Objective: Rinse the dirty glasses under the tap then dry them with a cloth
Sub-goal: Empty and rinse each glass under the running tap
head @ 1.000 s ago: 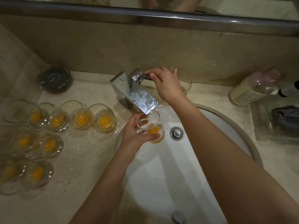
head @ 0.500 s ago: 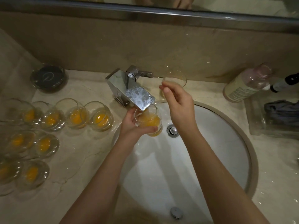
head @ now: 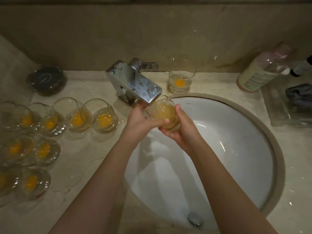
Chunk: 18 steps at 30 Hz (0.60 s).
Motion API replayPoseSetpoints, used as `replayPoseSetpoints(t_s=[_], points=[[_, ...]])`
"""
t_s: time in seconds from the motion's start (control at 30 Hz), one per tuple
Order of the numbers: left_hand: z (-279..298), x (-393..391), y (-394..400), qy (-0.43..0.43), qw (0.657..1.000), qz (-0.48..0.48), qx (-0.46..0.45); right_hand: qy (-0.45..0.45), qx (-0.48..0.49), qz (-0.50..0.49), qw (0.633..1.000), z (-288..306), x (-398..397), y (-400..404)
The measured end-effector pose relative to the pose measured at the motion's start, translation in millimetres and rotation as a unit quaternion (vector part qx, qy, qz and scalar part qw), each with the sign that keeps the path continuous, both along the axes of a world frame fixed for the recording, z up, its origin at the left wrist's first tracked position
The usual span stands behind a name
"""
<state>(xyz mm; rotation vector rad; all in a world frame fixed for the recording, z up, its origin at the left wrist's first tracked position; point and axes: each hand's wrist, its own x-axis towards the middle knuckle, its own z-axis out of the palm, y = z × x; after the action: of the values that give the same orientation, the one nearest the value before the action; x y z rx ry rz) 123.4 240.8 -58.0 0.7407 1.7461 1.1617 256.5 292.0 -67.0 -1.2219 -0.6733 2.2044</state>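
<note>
A short clear glass (head: pixel 164 114), cloudy with orange-tinted water, sits tilted right under the spout of the chrome tap (head: pixel 135 85). My left hand (head: pixel 141 120) grips it from the left, thumb across its front. My right hand (head: pixel 180 130) cups it from the right and below. Both hands hold it over the white basin (head: pixel 236 149). Several dirty glasses (head: pixel 104 118) with orange dregs stand on the counter to the left. One more dirty glass (head: pixel 180 80) stands behind the basin, right of the tap.
A dark round lidded dish (head: pixel 46 80) sits at the back left. A tilted bottle (head: pixel 263 70) and a clear tray (head: pixel 287 107) holding a dark cloth (head: pixel 298 93) are at the right. The wall rises close behind the tap.
My right hand left the tap lever and came down to cup the glass. The glass has filled with cloudy orange water and now tilts under the spout.
</note>
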Motion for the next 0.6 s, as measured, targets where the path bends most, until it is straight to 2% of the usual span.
replayPoseSetpoints(t_s=[0.07, 0.13, 0.2, 0.27, 0.47, 0.6], points=[[3, -2, -3, 0.112, 0.994, -0.02, -0.002, -0.025, 0.038, -0.016, 0.999, -5, 5, 0], [4, -2, -6, 0.117, 0.99, -0.074, -0.001, -0.036, 0.075, -0.008, 0.996, -7, 7, 1], [9, 0, -7, 0.048, 0.989, -0.137, -0.03, -0.038, 0.108, 0.005, 0.993, -8, 6, 0], [15, 1, -3, -0.012, 0.986, -0.158, -0.056, -0.053, 0.142, 0.021, 0.988, -7, 3, 0], [14, -5, 6, -0.208, 0.974, -0.071, -0.061, -0.076, 0.223, 0.044, 0.971, -12, 10, 8], [8, -3, 6, -0.236, 0.97, -0.043, -0.032, -0.1, 0.173, 0.108, 0.974, -10, 5, 16]])
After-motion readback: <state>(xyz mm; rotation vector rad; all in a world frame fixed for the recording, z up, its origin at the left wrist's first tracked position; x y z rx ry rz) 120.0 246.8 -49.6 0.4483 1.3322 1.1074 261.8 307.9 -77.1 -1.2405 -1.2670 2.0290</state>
